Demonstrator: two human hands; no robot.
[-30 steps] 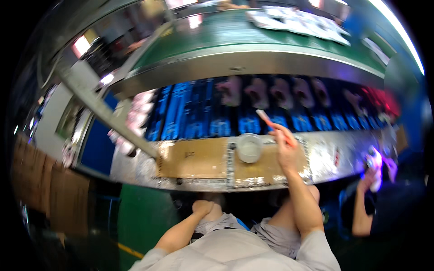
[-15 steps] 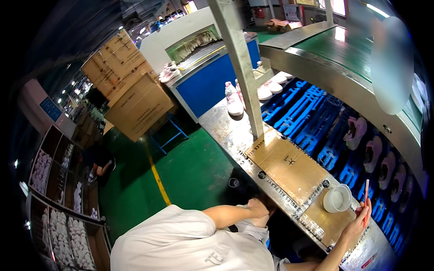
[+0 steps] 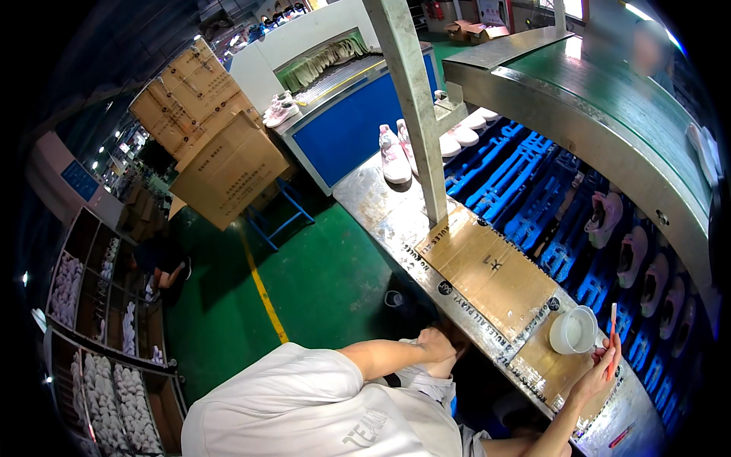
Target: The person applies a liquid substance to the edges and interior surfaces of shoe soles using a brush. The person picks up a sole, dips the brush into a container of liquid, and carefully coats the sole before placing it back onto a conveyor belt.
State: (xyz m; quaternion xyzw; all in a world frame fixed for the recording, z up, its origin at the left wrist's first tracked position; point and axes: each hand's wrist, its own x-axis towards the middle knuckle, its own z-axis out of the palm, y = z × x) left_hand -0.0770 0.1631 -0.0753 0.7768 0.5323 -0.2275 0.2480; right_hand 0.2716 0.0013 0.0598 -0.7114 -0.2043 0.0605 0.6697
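My right hand (image 3: 599,371) is closed round a slim brush (image 3: 613,358) with an orange-red handle, held upright with its pale end up. Just left of that hand, a translucent white plastic tub (image 3: 572,331) with pale contents stands on the cardboard. My left hand (image 3: 436,345) is curled closed over my knee beside the workbench edge, and I see nothing in it. Its fingertips are mostly hidden. Beneath the tub, a flattened cardboard sheet (image 3: 487,266) covers part of the metal workbench (image 3: 373,202).
Beyond the bench, blue racks (image 3: 525,206) carry several pale pink shoes (image 3: 632,255) under a green-belted upper conveyor (image 3: 594,84). A metal post (image 3: 411,99) rises from the bench by more shoes (image 3: 394,156). A small red tool (image 3: 620,436) lies near right. Cartons (image 3: 228,171) and shoe shelves (image 3: 106,305) stand left.
The view has shifted slightly. My right hand still holds the brush upright beside the tub, and my left hand stays at my knee. The blurred pale shape over the upper conveyor has largely gone.
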